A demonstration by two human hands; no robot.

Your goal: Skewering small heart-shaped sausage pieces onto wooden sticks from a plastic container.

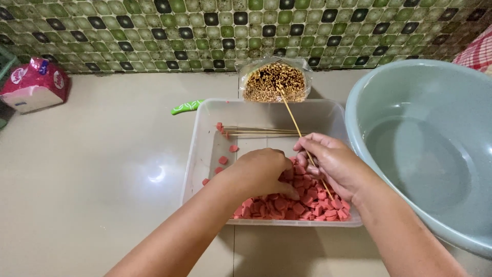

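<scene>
A clear plastic tub (201,149) sits on the floor before me, its near half filled with several pink-red sausage slices (287,208). My left hand (259,172) reaches down into the pile, fingers curled over the slices. My right hand (335,164) pinches a thin bamboo skewer (292,115) that slants up toward the far edge of the tub. A few filled skewers (259,132) lie flat across the far end of the tub, with pink pieces at their left tips.
A clear bag of bamboo skewers (274,79) stands on end against the green tiled wall. A large pale green basin (425,143) sits at the right. A green handle (185,107) pokes out behind the tub. A pink foil pack (35,82) lies far left.
</scene>
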